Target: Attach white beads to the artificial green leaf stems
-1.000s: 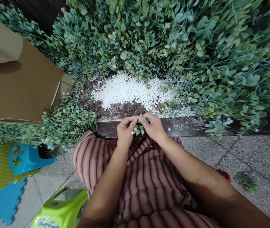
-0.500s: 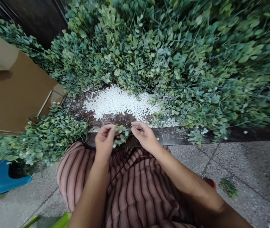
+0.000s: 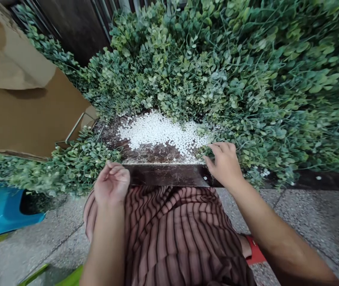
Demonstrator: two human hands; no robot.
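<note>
My left hand (image 3: 112,182) is at the near edge of the left pile of artificial leaf sprigs (image 3: 82,163), palm turned up and fingers curled closed. Whether a sprig is between its fingertips cannot be made out against the leaves. My right hand (image 3: 225,163) reaches over the board's edge toward the leaves at the right, thumb and fingers apart, with nothing visible in it. Small white beads (image 3: 157,131) lie in a loose heap on the dark wooden board (image 3: 169,174) between the two hands.
A big mass of green artificial foliage (image 3: 187,75) fills the back and right. At left stands a cardboard box (image 3: 38,115) with a bent wire on its corner. A blue plastic stool (image 3: 5,214) is on the speckled floor (image 3: 59,234). Striped cloth (image 3: 169,234) covers my lap.
My hands have moved apart: the left went left to the leaf pile, the right went right to the leaves. The sprig held between them no longer shows there. The view has shifted slightly.
</note>
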